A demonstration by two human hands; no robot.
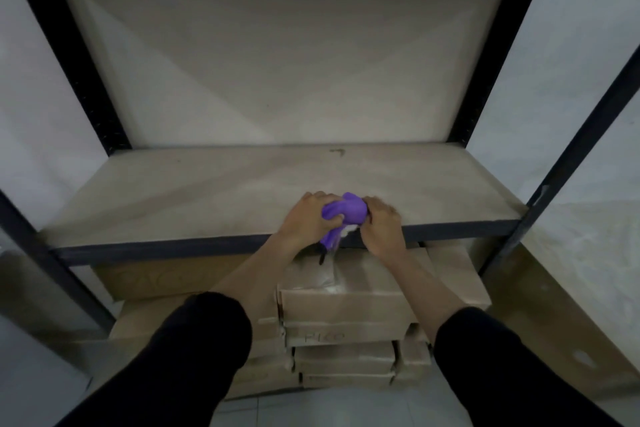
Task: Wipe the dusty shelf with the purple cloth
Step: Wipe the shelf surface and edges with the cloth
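The beige shelf board (194, 191) spans the black metal rack at mid-height and looks dusty. A bunched purple cloth (348, 210) sits at the board's front edge, right of centre, with a tail hanging down over the edge. My left hand (308, 218) is closed on the cloth's left side, thumb pressed into it. My right hand (381, 229) grips the cloth's right side at the shelf's front lip. Something small and white shows under the cloth between my hands; I cannot tell what it is.
Black uprights (568, 156) frame the rack on both sides, and a black rail (166, 248) runs along the shelf front. Several stacked cardboard boxes (346, 308) fill the space below the shelf. A white wall lies behind and to each side.
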